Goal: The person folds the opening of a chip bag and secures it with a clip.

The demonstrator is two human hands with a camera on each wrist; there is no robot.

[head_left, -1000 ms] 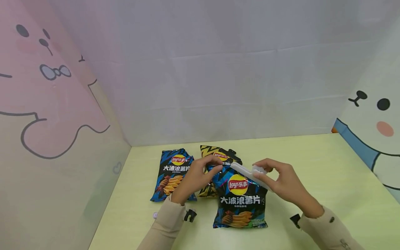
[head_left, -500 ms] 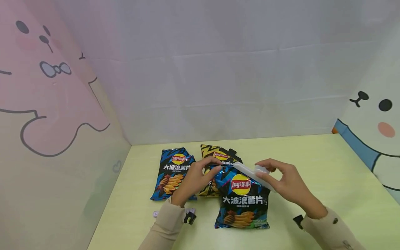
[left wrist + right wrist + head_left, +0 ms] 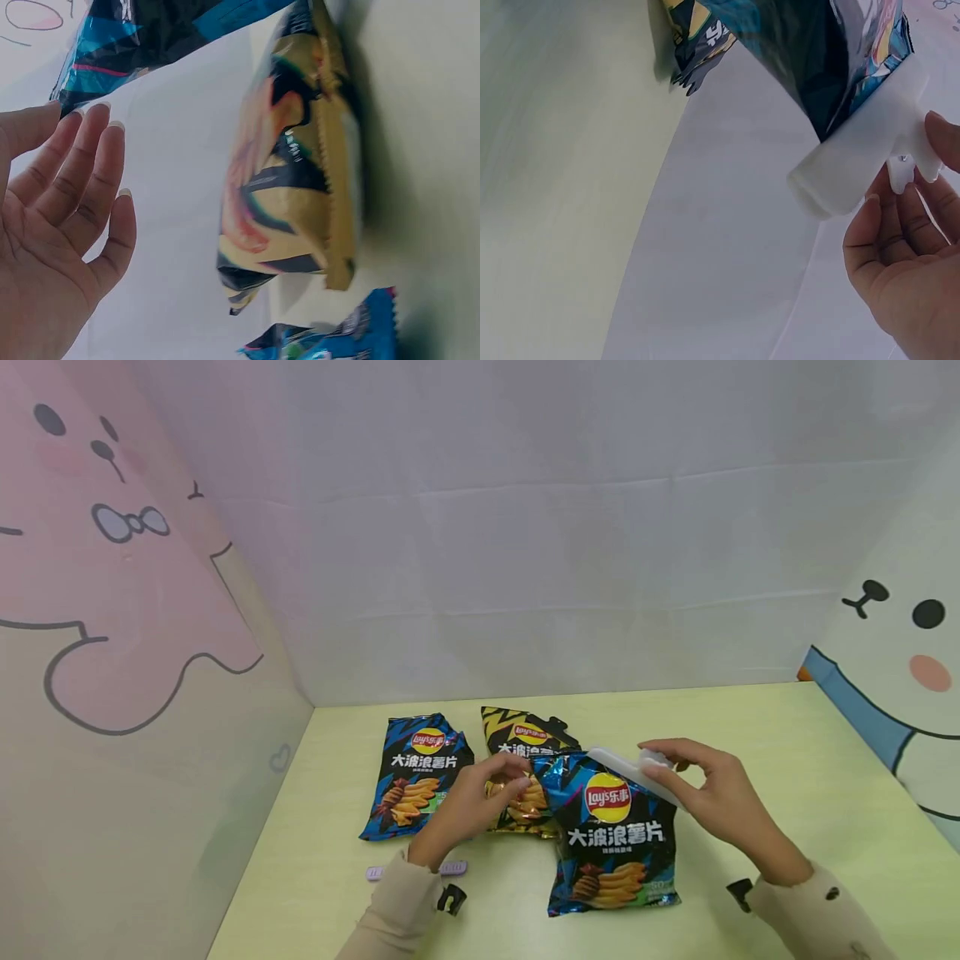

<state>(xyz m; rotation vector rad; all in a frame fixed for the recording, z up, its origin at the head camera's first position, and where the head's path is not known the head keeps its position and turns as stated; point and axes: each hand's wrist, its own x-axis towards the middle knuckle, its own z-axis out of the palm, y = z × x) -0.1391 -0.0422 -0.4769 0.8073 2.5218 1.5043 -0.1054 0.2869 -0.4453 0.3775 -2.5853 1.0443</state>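
In the head view my right hand [image 3: 712,789] pinches the grip of a white bag clip [image 3: 622,768] between thumb and fingers. The clip lies across the top of a blue-and-black chip bag [image 3: 615,827], which hangs tilted from it. In the right wrist view the clip [image 3: 862,150] spans the bag's edge, and fingers curl at its grip. My left hand [image 3: 476,806] is just left of the bag's upper corner, fingers loosely bent and holding nothing. The left wrist view shows its fingertips close to the corner of the bag [image 3: 97,64]; touching or not is hard to tell.
Behind lie another blue chip bag [image 3: 420,777] and a yellow-and-black chip bag [image 3: 521,731] with a black clip [image 3: 551,724] on its top. A light purple strip [image 3: 453,868] lies partly under my left forearm. A pale wall [image 3: 570,568] stands behind the table.
My right hand has moved right with the clip and the bag hanging from it. My left hand has come away from the bag's corner, and a gap has opened between them.
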